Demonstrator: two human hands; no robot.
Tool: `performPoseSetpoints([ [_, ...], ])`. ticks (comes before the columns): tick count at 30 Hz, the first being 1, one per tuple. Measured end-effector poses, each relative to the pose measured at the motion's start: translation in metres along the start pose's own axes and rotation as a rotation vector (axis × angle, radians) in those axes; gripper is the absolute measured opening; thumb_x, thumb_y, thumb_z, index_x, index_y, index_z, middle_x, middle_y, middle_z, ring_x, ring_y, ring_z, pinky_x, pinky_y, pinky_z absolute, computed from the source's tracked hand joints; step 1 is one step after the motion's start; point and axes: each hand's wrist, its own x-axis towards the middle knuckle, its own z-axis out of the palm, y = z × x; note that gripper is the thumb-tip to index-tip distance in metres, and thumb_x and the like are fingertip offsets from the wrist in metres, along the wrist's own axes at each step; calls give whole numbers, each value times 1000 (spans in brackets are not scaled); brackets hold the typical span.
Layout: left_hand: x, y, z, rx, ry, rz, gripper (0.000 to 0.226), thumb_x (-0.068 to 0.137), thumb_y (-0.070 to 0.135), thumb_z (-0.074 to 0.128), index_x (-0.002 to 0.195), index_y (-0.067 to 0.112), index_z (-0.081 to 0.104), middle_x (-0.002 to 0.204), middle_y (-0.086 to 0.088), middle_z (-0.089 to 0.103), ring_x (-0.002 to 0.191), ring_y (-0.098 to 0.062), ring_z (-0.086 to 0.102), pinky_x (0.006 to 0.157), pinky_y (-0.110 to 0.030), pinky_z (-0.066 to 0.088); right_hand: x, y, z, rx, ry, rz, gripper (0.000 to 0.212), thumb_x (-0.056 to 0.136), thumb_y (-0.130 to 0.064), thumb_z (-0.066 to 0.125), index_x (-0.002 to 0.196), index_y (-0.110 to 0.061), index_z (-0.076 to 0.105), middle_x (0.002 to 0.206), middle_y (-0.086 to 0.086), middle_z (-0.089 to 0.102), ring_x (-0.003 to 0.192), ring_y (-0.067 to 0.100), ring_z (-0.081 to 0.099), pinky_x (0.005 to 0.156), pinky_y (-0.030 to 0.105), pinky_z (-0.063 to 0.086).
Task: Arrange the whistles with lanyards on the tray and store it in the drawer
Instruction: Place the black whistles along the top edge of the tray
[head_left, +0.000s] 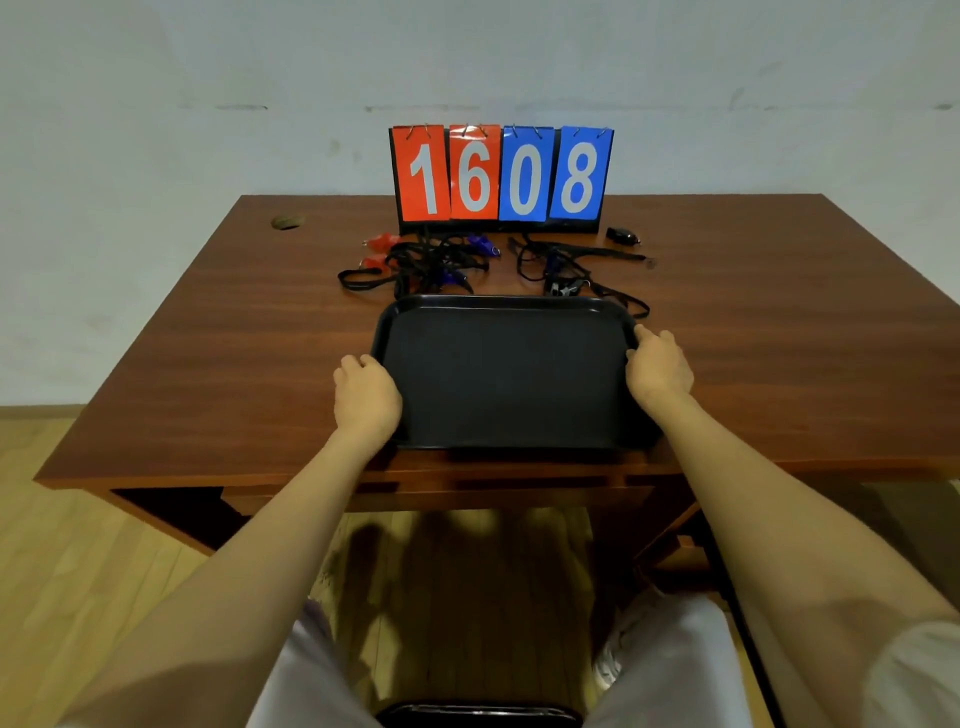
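1. One black plastic tray (509, 379) lies flat on the brown wooden desk (208, 364), near its front edge. It is rectangular with rounded corners and a raised rim, and nothing lies in it.
2. The left hand (366, 395) is curled around the tray's left rim, fingers over the edge.
3. The right hand (661, 366) is clamped on the tray's right rim in the same way, a little farther back.
4. Behind the tray, between it and the scoreboard, lies a loose tangle of black lanyards (431, 265) with whistles clipped on.
5. Whistles that can be counted: two red whistles (382, 241) at the left of the heap, at least two blue whistles (480, 241) among the cords, and one black whistle (621, 235) apart at the right, beside the scoreboard's base. More may be buried in the cords; it is hard to tell.
6. A second bunch of lanyards (571, 265) spreads to the right, one strap reaching the tray's far right corner.
7. One flip scoreboard (501, 176) stands upright at the desk's back edge, with four cards: red 1, red 6, blue 0, blue 8.
8. The drawer (504, 486) under the desktop is closed.
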Motion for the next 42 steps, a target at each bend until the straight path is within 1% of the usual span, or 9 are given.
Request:
performPoseSetpoints([
  [5, 0, 6, 17, 180, 47, 126, 64, 94, 3, 42, 147, -4, 7, 146, -27, 19, 132, -40, 26, 113, -44, 28, 11, -3, 3, 15, -9, -17, 41, 99, -13, 37, 140, -16, 39, 135, 15, 43, 115, 36, 50, 84, 43, 46],
  [8, 3, 11, 22, 272, 95, 215, 59, 92, 2, 46, 144, -5, 20, 149, -28, 18, 137, -42, 19, 116, -46, 21, 13, -4, 5, 30, -4, -14, 42, 97, -11, 39, 139, -14, 38, 135, 14, 42, 118, 36, 47, 86, 43, 45],
  [14, 9, 38, 30, 239, 27, 294, 47, 93, 6, 43, 139, 0, 36, 145, -21, 32, 133, -37, 28, 110, -41, 29, 21, -6, 8, 44, 13, -8, 36, 96, -8, 41, 132, -11, 42, 133, 14, 41, 119, 34, 42, 85, 43, 43],
  [19, 16, 77, 32, 19, -25, 462, 41, 90, 5, 45, 131, 6, 51, 136, -10, 43, 129, -29, 33, 106, -37, 35, 29, -20, 11, 62, 173, -250, 39, 94, -13, 48, 133, -10, 47, 133, 12, 45, 126, 30, 36, 102, 40, 37],
  [23, 40, 134, 32, -113, -145, 513, 33, 95, 13, 43, 124, 8, 57, 130, -9, 49, 122, -26, 45, 101, -36, 40, 53, -54, 6, 216, 56, -318, 35, 96, -16, 48, 130, -9, 49, 131, 10, 48, 128, 27, 36, 101, 37, 37],
  [30, 84, 195, 46, -71, -280, 540, 40, 95, 5, 41, 134, 9, 51, 141, -11, 45, 127, -29, 44, 106, -37, 38, 103, -64, 13, 85, -129, -317, 34, 99, -20, 42, 132, -12, 47, 134, 12, 40, 124, 31, 37, 95, 42, 42],
  [34, 99, 213, 59, 9, -216, 496, 43, 95, 13, 40, 138, 15, 44, 141, -11, 44, 128, -30, 42, 104, -40, 33, 117, -59, 18, 45, -137, -347, 35, 101, -28, 37, 133, -18, 48, 129, 11, 44, 116, 31, 45, 85, 41, 46],
  [39, 120, 218, 65, 36, -272, 458, 46, 97, 25, 40, 142, 24, 38, 143, -12, 43, 132, -31, 39, 107, -45, 34, 132, -67, 16, 47, -206, -323, 41, 96, -43, 45, 130, -20, 49, 126, 11, 44, 114, 31, 48, 87, 43, 48],
  [42, 131, 220, 62, -2, -291, 474, 43, 96, 31, 40, 138, 26, 43, 140, -10, 46, 127, -30, 44, 103, -48, 41, 140, -72, 12, 51, -211, -301, 39, 93, -38, 52, 126, -17, 52, 127, 11, 41, 106, 32, 53, 79, 37, 47],
])
